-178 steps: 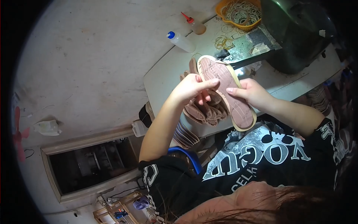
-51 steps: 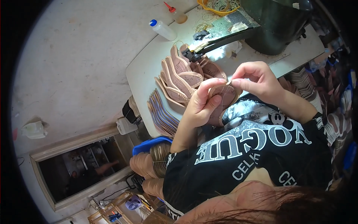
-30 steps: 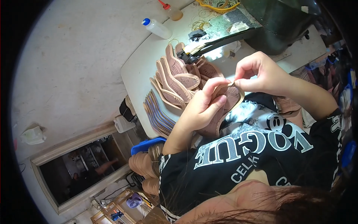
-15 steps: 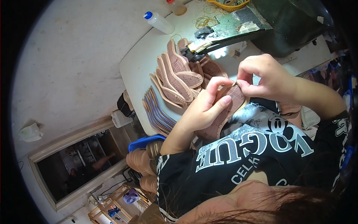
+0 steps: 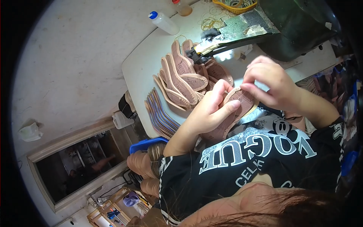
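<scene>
My left hand grips a brown shoe insole with pale edging, its thumb lying across the upper face and its fingers behind. The insole is tilted, its rounded end pointing up between my hands. At that end, my right hand has thumb and forefinger pinched on the pale rim. Beyond my left hand lies a loose pile of similar insoles with notched pale borders. A neat stack of thin insoles with bluish edges stands by the table's left edge.
A green sewing machine reaches over the pale table, its lamp lit. Farther back are a blue-capped bottle, a red-capped bottle and a yellow basket. Below the table's left corner sits a blue bin beside bundled soles.
The insole's rounded end has shifted slightly right and turned more of its face into view. My right hand has rotated, its fingers still at the rim.
</scene>
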